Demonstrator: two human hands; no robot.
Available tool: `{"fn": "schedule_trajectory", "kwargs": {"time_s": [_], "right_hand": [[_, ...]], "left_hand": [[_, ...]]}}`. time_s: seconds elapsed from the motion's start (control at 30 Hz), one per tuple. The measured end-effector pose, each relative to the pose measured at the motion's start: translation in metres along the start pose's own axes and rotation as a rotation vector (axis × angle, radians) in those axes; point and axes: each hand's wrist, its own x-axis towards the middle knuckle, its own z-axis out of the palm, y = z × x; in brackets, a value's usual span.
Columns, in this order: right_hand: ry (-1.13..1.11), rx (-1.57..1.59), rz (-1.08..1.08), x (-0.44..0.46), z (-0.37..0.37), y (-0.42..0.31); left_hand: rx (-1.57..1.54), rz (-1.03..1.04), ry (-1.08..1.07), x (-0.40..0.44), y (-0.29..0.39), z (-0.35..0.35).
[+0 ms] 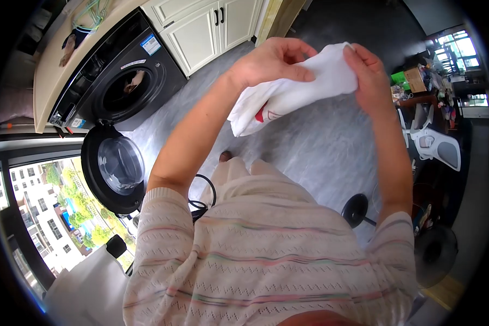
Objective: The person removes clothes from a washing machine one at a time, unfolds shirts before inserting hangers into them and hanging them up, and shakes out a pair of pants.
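A white cloth (315, 81) with a small red mark is held up in the air between both hands, its lower left end hanging down. My left hand (280, 61) is over its upper left side, thumb pressed on the fabric and fingers curled behind. At the cloth's top right corner, my right hand (367, 70) pinches the edge between thumb and fingers. The cloth looks folded or bunched; its far side is hidden.
At the left stands a dark washing machine (127, 89), its round door (114, 168) swung open and fabric inside. Beyond are white cabinets (201, 32). A white chair (434, 144) and a cluttered table (418, 100) are at the right. A round black base (355, 210) rests on the floor.
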Motion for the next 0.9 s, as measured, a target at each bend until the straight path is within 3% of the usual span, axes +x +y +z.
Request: {"fn": "schedule_trajectory", "kwargs": {"time_s": [0.1,0.17,0.2,0.33,0.43,0.53,0.63,0.73,0.83,0.87,0.9], "right_hand": [[0.076,0.027,0.012,-0.003,0.009,-0.033],[-0.014,-0.655,-0.549,-0.003,-0.009,-0.048],[-0.07,-1.0,-0.825,-0.004,-0.017,-0.057],[-0.048,0.071,-0.148,-0.023,-0.036,-0.101],[-0.05,0.004,-0.222,-0.048,-0.009,-0.123],[0.03,-0.085,-0.306,-0.063,-0.007,-0.121],[0.266,-0.12,-0.258,-0.081,-0.074,-0.099],[0.458,-0.099,-0.061,-0.094,-0.153,-0.074],[0.55,-0.079,-0.003,-0.115,-0.217,-0.011],[0.557,-0.069,0.037,-0.121,-0.242,0.012],[0.647,-0.109,0.09,-0.126,-0.259,0.029]], "left_hand": [[0.342,-0.1,-0.008,-0.017,-0.031,-0.029],[0.35,-0.187,0.098,-0.038,-0.082,-0.055],[0.194,-0.287,0.167,-0.05,-0.114,-0.072],[-0.191,-0.615,0.381,-0.05,-0.204,-0.077],[-0.622,-0.578,0.331,-0.016,-0.228,-0.037],[-0.617,-0.662,0.218,0.007,-0.212,-0.004],[-0.592,-0.73,0.148,0.009,-0.216,0.01],[-0.457,-0.812,0.454,0.008,-0.203,0.009],[-0.447,-0.564,0.549,0.023,-0.208,-0.037],[-0.386,-0.421,0.619,0.036,-0.197,-0.049],[-0.375,-0.408,0.65,0.053,-0.166,-0.054]]}}
